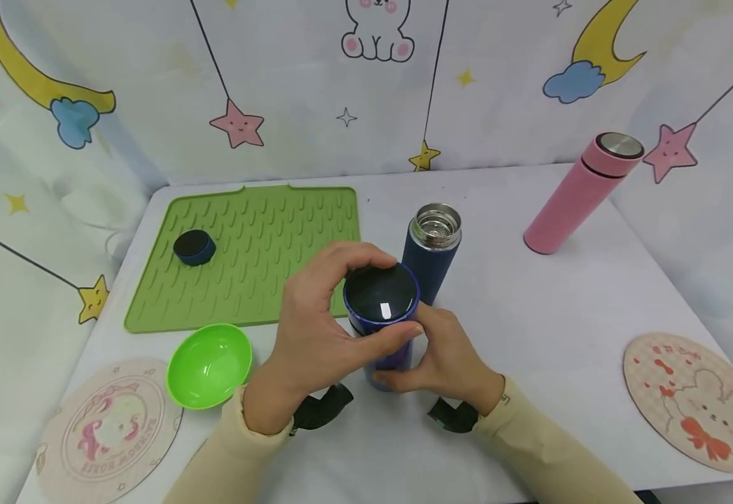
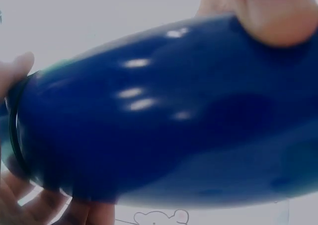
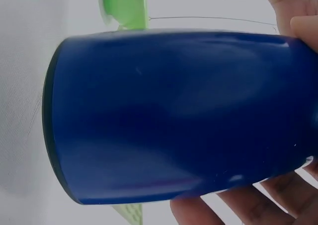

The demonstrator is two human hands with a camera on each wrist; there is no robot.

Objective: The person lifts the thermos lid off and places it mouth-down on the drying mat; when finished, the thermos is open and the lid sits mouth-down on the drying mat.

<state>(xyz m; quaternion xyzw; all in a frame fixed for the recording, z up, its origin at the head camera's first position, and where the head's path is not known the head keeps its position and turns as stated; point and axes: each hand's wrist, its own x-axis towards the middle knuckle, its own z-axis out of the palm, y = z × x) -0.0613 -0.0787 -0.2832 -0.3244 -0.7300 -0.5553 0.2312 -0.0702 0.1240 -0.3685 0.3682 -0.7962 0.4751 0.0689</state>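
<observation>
A glossy blue thermos [image 1: 396, 362] with a shiny black-topped lid [image 1: 381, 294] stands between both hands at the near middle of the table. My left hand [image 1: 316, 329] grips the lid from the left, thumb in front and fingers curled over the far side. Lower down, my right hand [image 1: 451, 357] holds the body from the right. Its fingers wrap the far side, partly hidden in the head view but visible along the blue wall [image 3: 164, 115] in the right wrist view. Just behind stands a navy thermos [image 1: 430, 262], lidless, with a steel strainer in its mouth.
A small navy lid [image 1: 194, 247] lies on the green drying mat [image 1: 278, 252] at the back left. Nearer sits a bright green bowl [image 1: 210, 365], overlapping a round pink placemat [image 1: 110, 427]. A pink thermos [image 1: 580, 196] stands back right; another round placemat [image 1: 696, 402] lies front right.
</observation>
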